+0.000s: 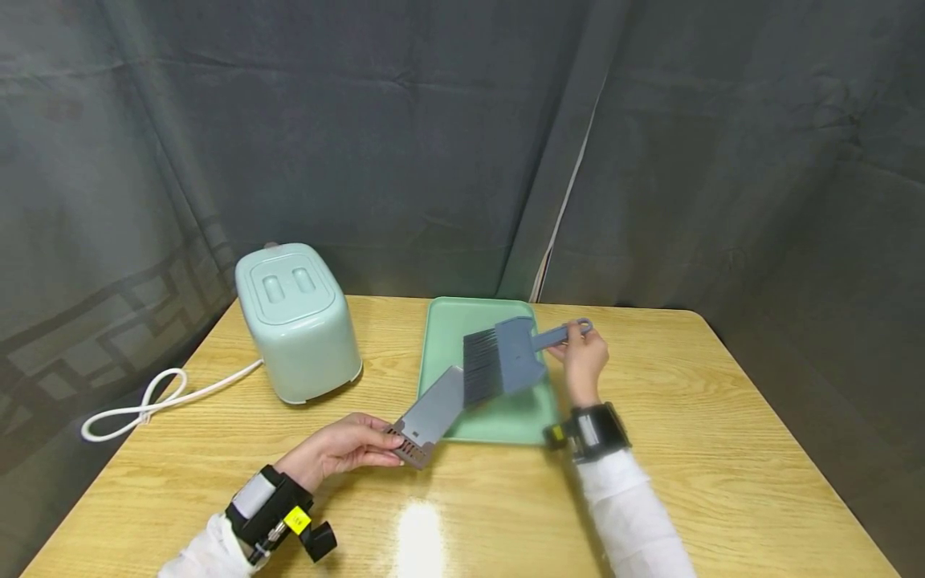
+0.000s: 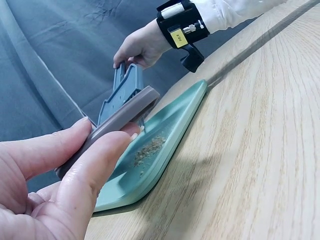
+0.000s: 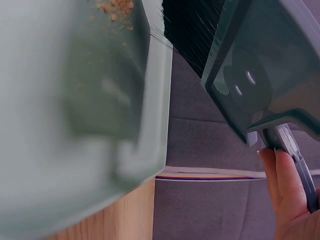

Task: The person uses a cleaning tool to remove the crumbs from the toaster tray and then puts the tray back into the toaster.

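My left hand [image 1: 354, 445] pinches the slotted end of a flat grey crumb tray [image 1: 437, 405] between thumb and fingers, tilted over the near left part of a green tray [image 1: 448, 329]. By its handle, my right hand [image 1: 584, 361] grips a blue-grey brush [image 1: 516, 353] with wide dark bristles [image 1: 480, 365]. The bristles overlap the crumb tray's far end in the head view. Brown crumbs [image 2: 150, 150] lie scattered on the green tray in the left wrist view, with the brush held above it.
A mint-green toaster [image 1: 299, 329] with its lid on stands at the left of the wooden table [image 1: 694, 401]. Its white cord [image 1: 144, 409] is looped beside it, over the table's left edge. A grey curtain [image 1: 361, 144] hangs behind.
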`<move>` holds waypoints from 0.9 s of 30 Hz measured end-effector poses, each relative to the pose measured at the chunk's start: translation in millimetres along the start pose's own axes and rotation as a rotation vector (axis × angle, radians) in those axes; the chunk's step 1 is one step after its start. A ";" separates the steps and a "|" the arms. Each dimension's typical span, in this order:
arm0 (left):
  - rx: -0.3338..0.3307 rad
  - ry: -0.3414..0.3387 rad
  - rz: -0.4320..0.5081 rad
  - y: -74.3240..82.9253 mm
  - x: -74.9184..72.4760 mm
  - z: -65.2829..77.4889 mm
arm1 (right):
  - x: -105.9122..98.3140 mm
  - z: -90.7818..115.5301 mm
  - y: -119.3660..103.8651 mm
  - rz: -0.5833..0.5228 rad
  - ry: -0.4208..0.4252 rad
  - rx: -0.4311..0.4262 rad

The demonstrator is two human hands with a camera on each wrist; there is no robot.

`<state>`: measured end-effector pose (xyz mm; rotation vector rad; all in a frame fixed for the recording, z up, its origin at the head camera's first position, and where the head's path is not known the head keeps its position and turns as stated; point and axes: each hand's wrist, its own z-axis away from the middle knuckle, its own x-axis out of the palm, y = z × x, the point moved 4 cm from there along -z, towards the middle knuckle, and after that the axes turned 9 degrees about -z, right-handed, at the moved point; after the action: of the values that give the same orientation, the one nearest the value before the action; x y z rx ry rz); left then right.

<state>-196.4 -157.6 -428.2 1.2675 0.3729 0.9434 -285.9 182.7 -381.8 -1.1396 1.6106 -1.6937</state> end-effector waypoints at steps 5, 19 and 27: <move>-0.011 -0.001 0.011 -1.1 -0.5 0.6 | -4.6 -2.7 2.6 -0.017 0.031 0.007; 0.000 0.005 0.005 -2.6 0.5 0.2 | -15.1 -5.2 0.9 -0.055 0.093 -0.016; 0.004 0.017 0.014 -2.7 0.3 -0.1 | -23.3 -9.3 -3.9 -0.065 0.102 -0.027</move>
<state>-195.2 -157.2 -430.6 1.2680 0.3793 0.9661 -281.5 207.7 -382.3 -1.1466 1.6795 -1.8033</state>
